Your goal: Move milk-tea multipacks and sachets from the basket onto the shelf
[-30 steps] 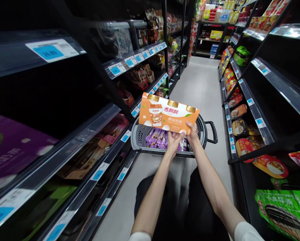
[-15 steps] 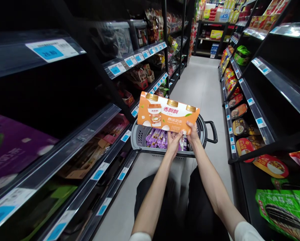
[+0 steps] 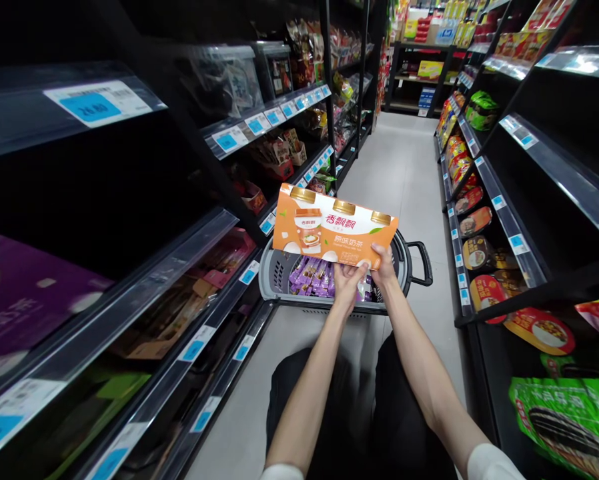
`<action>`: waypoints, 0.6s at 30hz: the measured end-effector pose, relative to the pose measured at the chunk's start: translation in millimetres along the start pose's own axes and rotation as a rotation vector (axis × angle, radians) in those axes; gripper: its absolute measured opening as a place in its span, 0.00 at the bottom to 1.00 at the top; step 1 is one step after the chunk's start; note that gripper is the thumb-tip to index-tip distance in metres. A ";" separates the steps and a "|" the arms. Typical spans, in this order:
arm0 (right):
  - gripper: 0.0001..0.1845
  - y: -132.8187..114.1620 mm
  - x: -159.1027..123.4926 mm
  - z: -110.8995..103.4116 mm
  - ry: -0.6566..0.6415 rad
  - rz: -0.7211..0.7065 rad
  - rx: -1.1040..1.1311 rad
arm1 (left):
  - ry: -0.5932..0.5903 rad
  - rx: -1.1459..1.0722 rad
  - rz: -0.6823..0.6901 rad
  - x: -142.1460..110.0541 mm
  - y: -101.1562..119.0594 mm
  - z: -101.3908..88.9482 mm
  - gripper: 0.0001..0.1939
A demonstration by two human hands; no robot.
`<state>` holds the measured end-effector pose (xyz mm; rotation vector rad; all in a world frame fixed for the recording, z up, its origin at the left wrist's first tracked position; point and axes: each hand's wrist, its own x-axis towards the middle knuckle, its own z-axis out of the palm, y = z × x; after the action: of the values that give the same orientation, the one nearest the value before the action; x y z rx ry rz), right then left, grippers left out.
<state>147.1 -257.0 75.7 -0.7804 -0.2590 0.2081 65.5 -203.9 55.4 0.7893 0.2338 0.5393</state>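
Orange carton [image 3: 335,230] above a gray basket [image 3: 266,275]
Left hand [image 3: 347,282] and right hand [image 3: 385,264] both clasp its lower edge (purple packets [image 3: 313,275] lie below).

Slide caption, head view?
Left hand and right hand hold an orange-and-white cardboard pack over a grey plastic basket of slim purple sachets.

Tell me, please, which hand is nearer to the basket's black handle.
Right: the right hand is just left of the black handle; the left hand is farther left.
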 end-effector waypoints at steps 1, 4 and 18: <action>0.23 -0.6 -0.1 -0.3 -0.009 -0.006 -0.004 | -0.024 -0.013 -0.028 0.0 0.5 -1.6 0.44; 0.23 -1.4 -0.7 -1.3 -0.018 -0.026 -0.032 | -0.008 -0.015 -0.035 0.7 -1.5 -4.6 0.46; 0.25 1.4 -4.5 4.5 -0.022 -0.014 -0.064 | 0.100 -0.036 0.041 -1.7 -4.0 -2.5 0.48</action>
<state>141.3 -254.3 77.1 -0.8402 -0.2927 0.1960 64.5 -205.7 50.8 0.7338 0.3002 0.6214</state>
